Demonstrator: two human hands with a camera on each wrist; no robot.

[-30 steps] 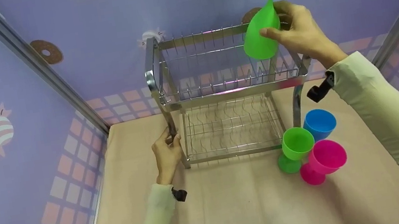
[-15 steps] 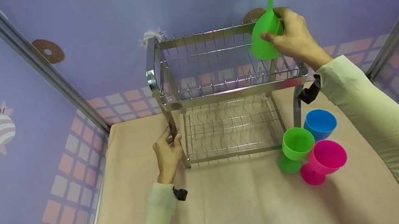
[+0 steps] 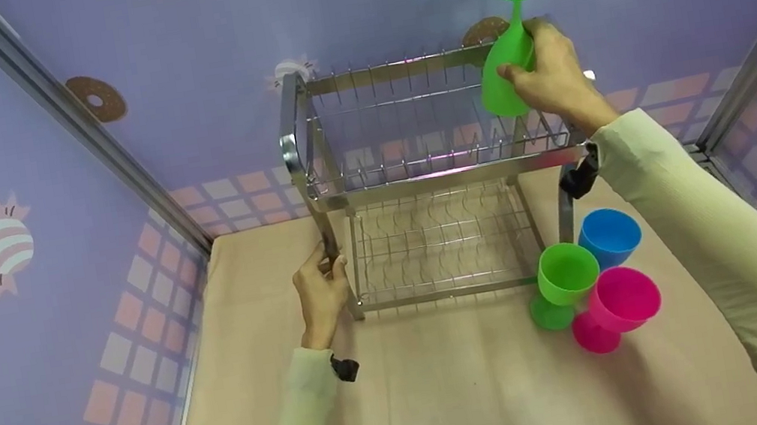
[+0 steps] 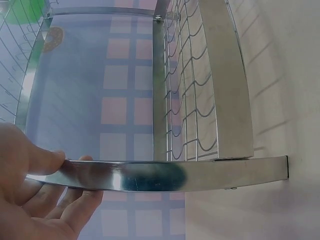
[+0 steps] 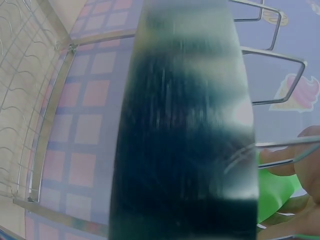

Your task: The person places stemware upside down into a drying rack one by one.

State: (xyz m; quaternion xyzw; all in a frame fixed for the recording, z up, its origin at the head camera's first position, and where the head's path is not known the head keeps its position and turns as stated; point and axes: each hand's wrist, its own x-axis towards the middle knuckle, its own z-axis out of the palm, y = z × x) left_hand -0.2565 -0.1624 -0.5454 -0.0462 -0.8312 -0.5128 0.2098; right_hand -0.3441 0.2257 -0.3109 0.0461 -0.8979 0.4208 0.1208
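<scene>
Goblet, green and upside down, is pinched by the right hand at the right end of the metal rack's upper tier in the head view. Blue, pink and green cups stand on the worktop near its right leg. In the left wrist view, the left hand grips the rack's upright. In the right wrist view, a broad metal bar partly hides the goblet.

We see the rack standing on the tabletop, before the back wall. The left hand lies around its left front upright; the right hand holds an upturned goblet at its upper right. Below, on the right, we find three goblets, one behind two.
</scene>
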